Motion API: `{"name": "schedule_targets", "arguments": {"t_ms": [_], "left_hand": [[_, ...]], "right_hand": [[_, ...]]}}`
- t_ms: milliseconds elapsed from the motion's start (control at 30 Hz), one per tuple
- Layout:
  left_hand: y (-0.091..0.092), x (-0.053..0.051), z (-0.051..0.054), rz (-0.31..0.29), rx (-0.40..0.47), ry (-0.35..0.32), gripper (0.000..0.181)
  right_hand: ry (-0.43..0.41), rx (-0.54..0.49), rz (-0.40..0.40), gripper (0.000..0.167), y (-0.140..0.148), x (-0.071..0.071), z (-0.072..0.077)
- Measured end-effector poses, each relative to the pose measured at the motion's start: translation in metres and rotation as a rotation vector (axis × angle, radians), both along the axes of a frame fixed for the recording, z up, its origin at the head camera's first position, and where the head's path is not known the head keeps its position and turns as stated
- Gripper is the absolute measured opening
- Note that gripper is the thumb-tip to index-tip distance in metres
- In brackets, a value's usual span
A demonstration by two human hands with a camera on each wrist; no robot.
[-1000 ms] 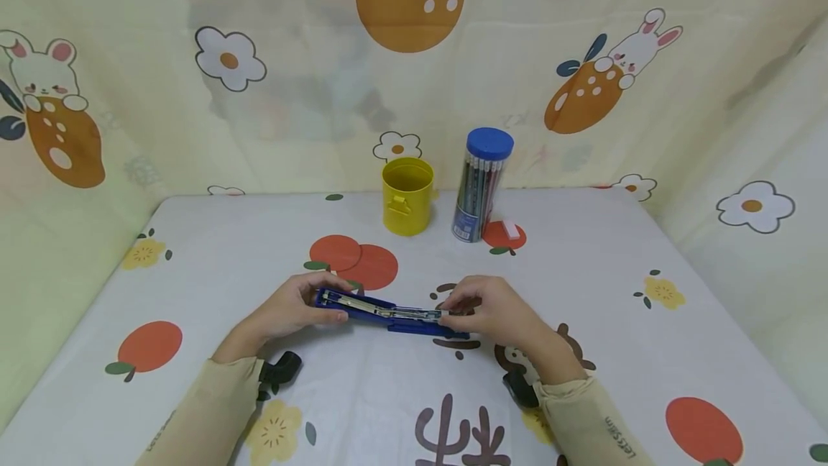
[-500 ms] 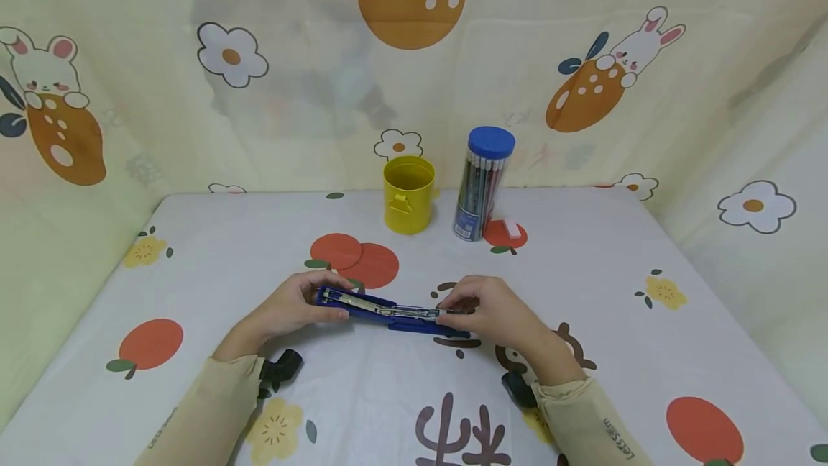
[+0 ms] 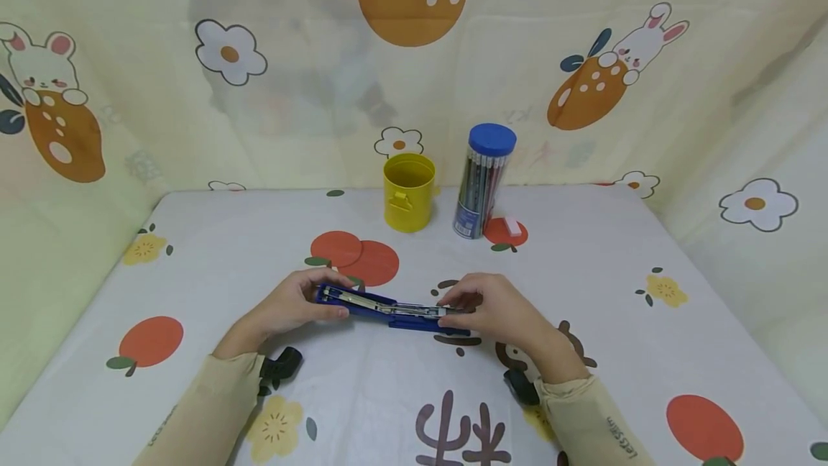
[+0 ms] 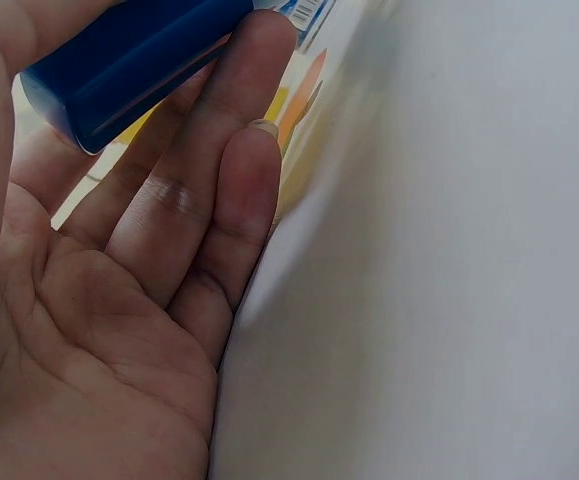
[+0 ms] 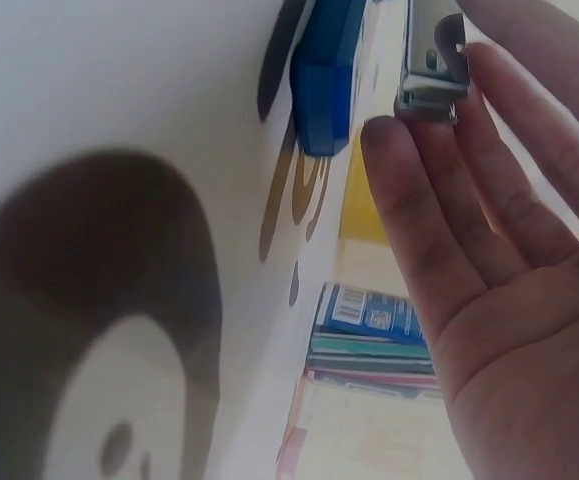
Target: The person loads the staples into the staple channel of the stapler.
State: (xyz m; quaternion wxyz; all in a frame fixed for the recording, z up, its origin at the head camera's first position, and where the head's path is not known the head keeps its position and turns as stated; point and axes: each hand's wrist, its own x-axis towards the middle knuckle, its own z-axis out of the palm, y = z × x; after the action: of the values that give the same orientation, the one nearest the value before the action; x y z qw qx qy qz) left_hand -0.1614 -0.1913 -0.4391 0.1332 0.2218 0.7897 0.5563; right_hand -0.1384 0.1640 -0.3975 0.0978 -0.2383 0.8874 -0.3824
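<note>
The opened blue stapler [image 3: 390,313] spans between the hands over the middle of the worktop [image 3: 362,394], one end partly hidden in the left hand's [image 3: 294,305] grip. The right hand [image 3: 494,308] pinches the metal rail [image 3: 417,312], covering its tip; the left wrist view crops the stapler at the top.

Right wrist cam: right hand [image 5: 509,220] upper right in frame, palm toward camera, fingers at the end of the stapler's metal rail [image 5: 429,85]. Stapler's blue base [image 5: 324,95] sits just left of the rail, gap between them. White table surface [image 5: 249,300] fills the left side, big dark-brown print [image 5: 109,200] plus smaller brown marks. Yellow object [image 5: 361,205] behind the fingers, partly hidden. Below it: pencil tub [image 5: 364,350], on its side in frame, blue label with barcode.
</note>
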Motion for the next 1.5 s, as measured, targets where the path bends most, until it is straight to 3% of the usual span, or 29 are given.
{"name": "schedule_targets", "arguments": {"t_ms": [333, 833, 1167, 1500], "left_hand": [[0.0007, 0.0005, 0.0002, -0.001, 0.006, 0.001, 0.042], [0.0006, 0.0012, -0.0008, -0.006, 0.035, -0.032, 0.044], [0.0018, 0.0016, 0.0005, 0.003, 0.015, -0.04, 0.044], [0.0008, 0.0012, -0.0005, 0.009, -0.001, -0.033, 0.044]], "right_hand": [[0.038, -0.029, 0.072, 0.018, 0.0042, -0.002, -0.0015], [0.009, -0.007, 0.109, 0.022, 0.0062, -0.0025, -0.0022], [-0.019, 0.01, 0.129, 0.03, 0.0067, -0.0023, -0.0012], [-0.012, 0.031, 0.142, 0.026, 0.0086, -0.0026, -0.0004]]}}
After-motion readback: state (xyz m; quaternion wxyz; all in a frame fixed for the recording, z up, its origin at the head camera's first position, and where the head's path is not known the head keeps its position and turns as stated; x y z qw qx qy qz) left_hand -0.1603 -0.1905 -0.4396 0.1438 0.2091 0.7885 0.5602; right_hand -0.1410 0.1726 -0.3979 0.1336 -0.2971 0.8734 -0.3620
